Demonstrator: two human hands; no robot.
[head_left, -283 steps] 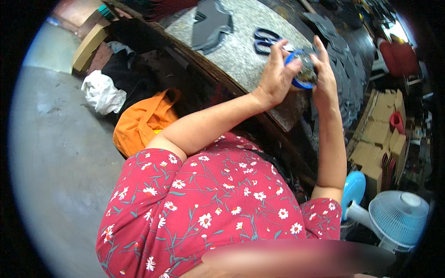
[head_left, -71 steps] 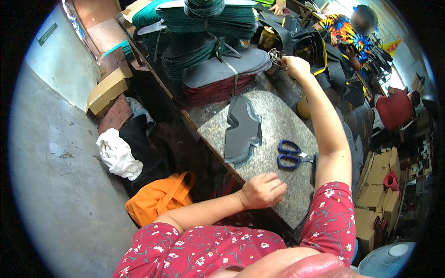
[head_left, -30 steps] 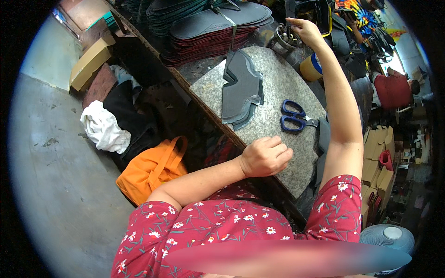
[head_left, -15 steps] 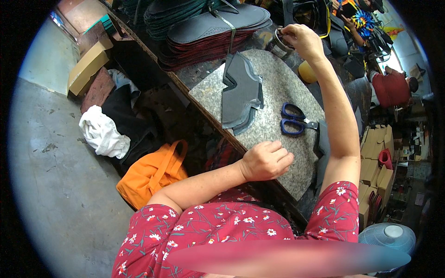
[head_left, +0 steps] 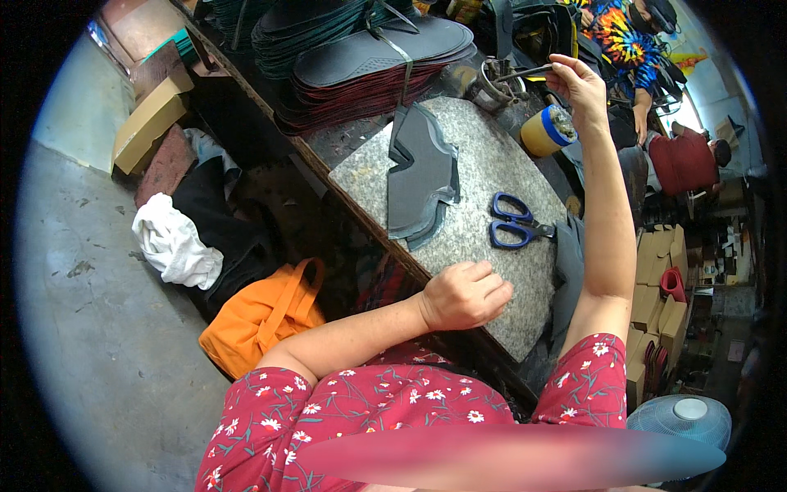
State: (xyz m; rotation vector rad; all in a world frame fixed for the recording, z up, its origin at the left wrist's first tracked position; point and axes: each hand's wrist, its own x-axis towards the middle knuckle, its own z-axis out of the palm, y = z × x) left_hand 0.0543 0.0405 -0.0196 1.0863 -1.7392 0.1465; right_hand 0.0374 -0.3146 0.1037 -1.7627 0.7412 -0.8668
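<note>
The right hand (head_left: 578, 82) is stretched out to the far end of the stone slab (head_left: 492, 164), its fingers pinched around the thin handle of a brush (head_left: 525, 74) (or a similar slim stick; the far end is too small to tell) that slants down into a small metal tin (head_left: 494, 82) standing at the back edge of the slab. Just beside that hand, on the near side, sits a yellow pot with a blue band (head_left: 548, 131), apart from the tin. The left hand (head_left: 463, 293) rests at the near corner of the slab with its fingers curled loosely into a fist, holding nothing that can be seen. Between the two hands, a stack of dark grey cut pieces (head_left: 420, 172) lies flat on the slab, and a pair of blue-handled scissors (head_left: 515, 221) lies closed to their right, touching neither hand. Behind the slab, big piles of dark sole-shaped sheets (head_left: 369, 57) with red edges are heaped on the bench. Down on the floor to the left lie an orange bag (head_left: 258, 316), a white cloth (head_left: 174, 246) and a cardboard box (head_left: 147, 123). Another person in a tie-dye shirt (head_left: 623, 41) sits at the top right, and a blue fan (head_left: 680, 418) stands at the lower right.
</note>
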